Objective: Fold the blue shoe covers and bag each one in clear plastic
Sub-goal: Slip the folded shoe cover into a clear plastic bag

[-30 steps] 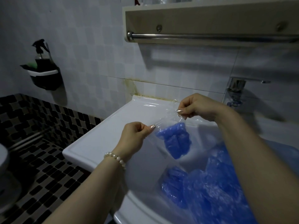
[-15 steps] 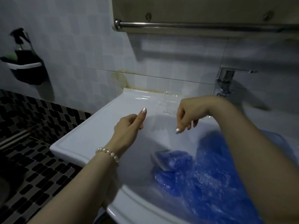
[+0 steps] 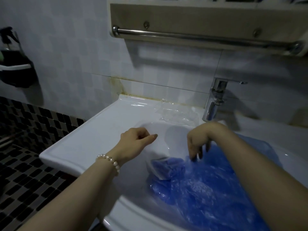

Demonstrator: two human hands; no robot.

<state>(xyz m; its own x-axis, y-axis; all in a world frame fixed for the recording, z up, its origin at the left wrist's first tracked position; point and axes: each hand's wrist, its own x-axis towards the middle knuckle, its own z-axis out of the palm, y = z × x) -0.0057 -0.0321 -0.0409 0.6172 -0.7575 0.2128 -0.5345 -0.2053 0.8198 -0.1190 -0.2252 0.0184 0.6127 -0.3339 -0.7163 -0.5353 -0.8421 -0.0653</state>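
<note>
I have let go of the bagged cover; it now lies in the sink against the blue pile. My left hand hangs loosely curled, empty. My right hand reaches down, fingertips at the pile for the next one.

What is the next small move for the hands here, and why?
Probably the right hand should pinch one loose cover from the blue pile and lift it out to fold. Its fingers hang just above the pile, both hands hold nothing, and one bagged cover already lies in the sink.
</note>
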